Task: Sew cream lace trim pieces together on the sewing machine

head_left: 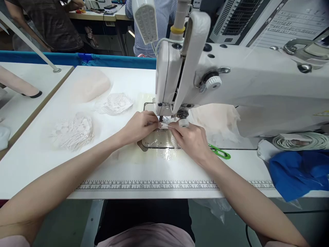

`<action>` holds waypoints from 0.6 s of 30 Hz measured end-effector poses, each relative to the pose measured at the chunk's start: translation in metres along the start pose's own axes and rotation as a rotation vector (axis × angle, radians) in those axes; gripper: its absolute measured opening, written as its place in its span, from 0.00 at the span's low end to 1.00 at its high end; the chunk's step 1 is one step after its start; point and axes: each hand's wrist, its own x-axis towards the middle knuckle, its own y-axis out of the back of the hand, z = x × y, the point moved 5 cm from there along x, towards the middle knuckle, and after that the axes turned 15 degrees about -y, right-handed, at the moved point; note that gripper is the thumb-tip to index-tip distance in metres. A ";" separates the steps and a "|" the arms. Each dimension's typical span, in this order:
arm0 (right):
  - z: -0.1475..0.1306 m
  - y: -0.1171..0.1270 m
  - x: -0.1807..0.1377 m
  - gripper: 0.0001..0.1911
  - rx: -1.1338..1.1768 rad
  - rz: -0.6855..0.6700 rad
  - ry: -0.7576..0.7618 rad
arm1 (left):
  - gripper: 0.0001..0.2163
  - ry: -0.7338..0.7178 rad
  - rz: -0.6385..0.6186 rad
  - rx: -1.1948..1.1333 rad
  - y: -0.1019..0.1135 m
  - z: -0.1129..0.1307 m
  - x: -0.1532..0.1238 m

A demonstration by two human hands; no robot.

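Head view: left hand [144,125] and right hand [191,139] pinched lace [163,126] beside the presser foot [161,119]. A slip risked a jab; uneven pull risked puckering.

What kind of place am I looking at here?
Probably a sewing workshop: both hands hold white fabric at a sewing machine, with piles of white lace on the table.

Dusty-pink top [150,236], matching sleeves [15,241] — short ones, black lower garment [146,212]
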 end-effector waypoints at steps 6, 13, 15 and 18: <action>-0.008 0.004 -0.002 0.09 0.027 -0.032 0.116 | 0.10 -0.277 0.040 0.401 -0.010 0.014 -0.022; -0.012 0.000 -0.006 0.09 0.024 -0.137 0.266 | 0.12 -0.449 0.010 0.827 -0.025 0.043 -0.044; -0.013 0.000 -0.006 0.09 0.008 -0.159 0.274 | 0.15 -0.410 -0.032 0.875 -0.027 0.047 -0.046; -0.015 0.000 -0.006 0.11 -0.016 -0.180 0.271 | 0.16 -0.386 -0.063 0.922 -0.027 0.053 -0.046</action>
